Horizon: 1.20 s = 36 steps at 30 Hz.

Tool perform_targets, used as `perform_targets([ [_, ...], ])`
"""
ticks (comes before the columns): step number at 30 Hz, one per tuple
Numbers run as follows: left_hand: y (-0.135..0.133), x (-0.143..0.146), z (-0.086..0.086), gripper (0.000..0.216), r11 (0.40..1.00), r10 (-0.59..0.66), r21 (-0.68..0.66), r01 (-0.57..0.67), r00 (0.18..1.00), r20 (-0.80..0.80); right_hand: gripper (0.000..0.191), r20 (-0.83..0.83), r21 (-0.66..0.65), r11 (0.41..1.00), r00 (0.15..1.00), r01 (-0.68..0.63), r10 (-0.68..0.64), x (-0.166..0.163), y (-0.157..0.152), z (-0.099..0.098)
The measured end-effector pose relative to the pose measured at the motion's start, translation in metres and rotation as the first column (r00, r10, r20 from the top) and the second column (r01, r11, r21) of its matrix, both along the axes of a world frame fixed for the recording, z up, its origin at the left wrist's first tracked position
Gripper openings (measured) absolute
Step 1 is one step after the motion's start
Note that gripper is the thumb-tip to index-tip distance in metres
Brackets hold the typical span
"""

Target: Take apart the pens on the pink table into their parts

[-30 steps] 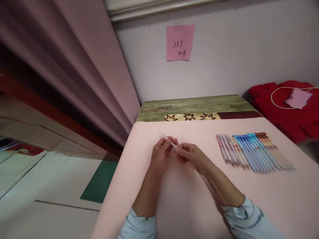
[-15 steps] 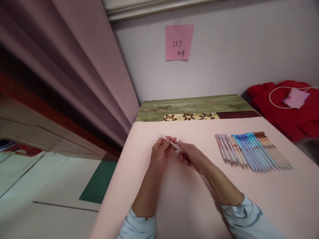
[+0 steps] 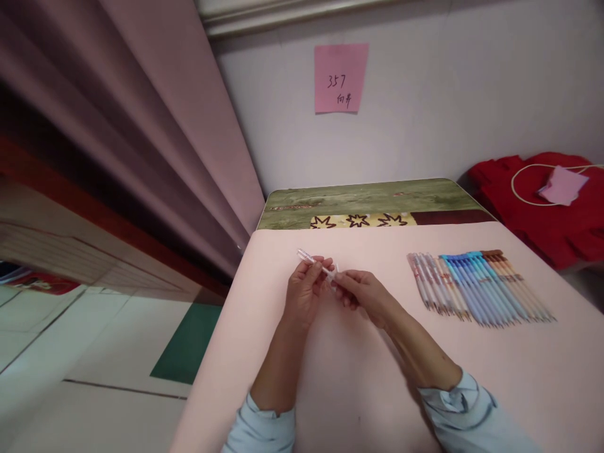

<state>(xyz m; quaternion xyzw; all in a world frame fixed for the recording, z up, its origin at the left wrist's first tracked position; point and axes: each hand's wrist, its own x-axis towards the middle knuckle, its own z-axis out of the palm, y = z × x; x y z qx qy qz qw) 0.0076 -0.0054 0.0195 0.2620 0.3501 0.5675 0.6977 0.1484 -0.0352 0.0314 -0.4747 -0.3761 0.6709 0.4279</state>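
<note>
Over the pale pink table cover, my left hand point(image 3: 304, 290) pinches a slim whitish pen point(image 3: 306, 255) between thumb and fingers, its clear end pointing up and to the left. My right hand point(image 3: 365, 292) is closed at the pen's other end, thumb and forefinger pressed together there. A small whitish, see-through bit shows between the two hands; I cannot make out its shape. To the right lies a neat row of pens point(image 3: 481, 289), side by side, with pinkish clear, blue and brown-topped ones.
The pink cover point(image 3: 340, 390) lies over a green wood-patterned table point(image 3: 377, 196) against the wall. A pink note point(image 3: 340, 78) is stuck on the wall. Red cloth point(image 3: 523, 220) with a corded pink tag point(image 3: 564, 185) sits at right; a mauve curtain point(image 3: 189, 126) hangs at left.
My right hand has shifted slightly along the pen, closer to my left hand, and a whitish bit now shows between them. The left hand and the row of pens stay put.
</note>
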Motion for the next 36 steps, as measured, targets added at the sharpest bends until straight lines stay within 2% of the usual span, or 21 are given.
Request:
perform_targets([
  [3, 0.0, 0.0, 0.001, 0.027, 1.0, 0.004, -0.011, -0.004, 1.0, 0.012, 0.045, -0.005, 0.046, 0.998, 0.999, 0.035, -0.035, 0.0, 0.0, 0.0],
  [8, 0.0, 0.0, 0.002, 0.028, 1.0, 0.009, -0.01, -0.009, 1.0, 0.006, 0.05, 0.013, -0.032, 0.999, 0.999, -0.029, 0.03, 0.002, 0.001, -0.005],
  [13, 0.001, -0.001, 0.002, 0.03, 0.998, 0.051, -0.033, -0.05, 0.999, 0.009, 0.046, 0.015, 0.023, 0.999, 1.0, 0.027, -0.027, 0.004, 0.003, -0.006],
  [17, 0.002, 0.0, 0.001, 0.032, 0.997, 0.064, -0.049, -0.064, 0.998, -0.006, 0.044, 0.008, 0.054, 0.998, 1.0, -0.016, 0.016, 0.003, 0.003, -0.006],
  [19, 0.004, -0.003, 0.0, 0.033, 0.992, 0.119, -0.049, -0.119, 0.993, -0.006, 0.042, 0.044, 0.043, 0.998, 0.998, -0.041, 0.04, 0.007, 0.004, -0.006],
  [21, 0.008, -0.008, -0.002, 0.032, 0.974, 0.219, -0.053, -0.219, 0.976, -0.014, 0.04, 0.161, 0.021, 0.997, 0.984, -0.078, 0.074, 0.016, 0.006, -0.007],
  [23, 0.013, -0.016, -0.005, 0.031, 0.944, 0.323, -0.059, -0.326, 0.945, -0.046, 0.037, 0.391, 0.036, 0.997, 0.919, -0.07, 0.05, 0.028, 0.009, -0.009],
  [25, 0.017, -0.022, -0.008, 0.033, 0.924, 0.371, -0.062, -0.377, 0.925, -0.086, 0.034, 0.666, 0.126, 0.992, 0.74, 0.012, -0.093, 0.039, 0.011, -0.01],
  [27, 0.017, -0.024, -0.01, 0.035, 0.933, 0.344, -0.063, -0.354, 0.93, -0.127, 0.033, 0.821, 0.213, 0.975, 0.531, 0.056, -0.21, 0.043, 0.012, -0.013],
  [28, 0.017, -0.022, -0.01, 0.036, 0.944, 0.313, -0.059, -0.324, 0.938, -0.147, 0.032, 0.85, 0.236, 0.97, 0.472, 0.054, -0.233, 0.043, 0.012, -0.014],
  [29, 0.015, -0.02, -0.011, 0.037, 0.956, 0.276, -0.051, -0.288, 0.946, -0.169, 0.031, 0.859, 0.25, 0.967, 0.45, 0.044, -0.243, 0.041, 0.012, -0.015],
  [33, 0.007, -0.006, -0.009, 0.041, 0.981, 0.18, -0.022, -0.195, 0.938, -0.295, 0.028, 0.815, 0.311, 0.95, 0.505, 0.029, -0.283, 0.031, 0.012, -0.017],
  [36, 0.003, 0.002, -0.006, 0.041, 0.985, 0.148, -0.029, -0.169, 0.924, -0.353, 0.029, 0.721, 0.369, 0.929, 0.628, 0.01, -0.293, 0.024, 0.01, -0.014],
])
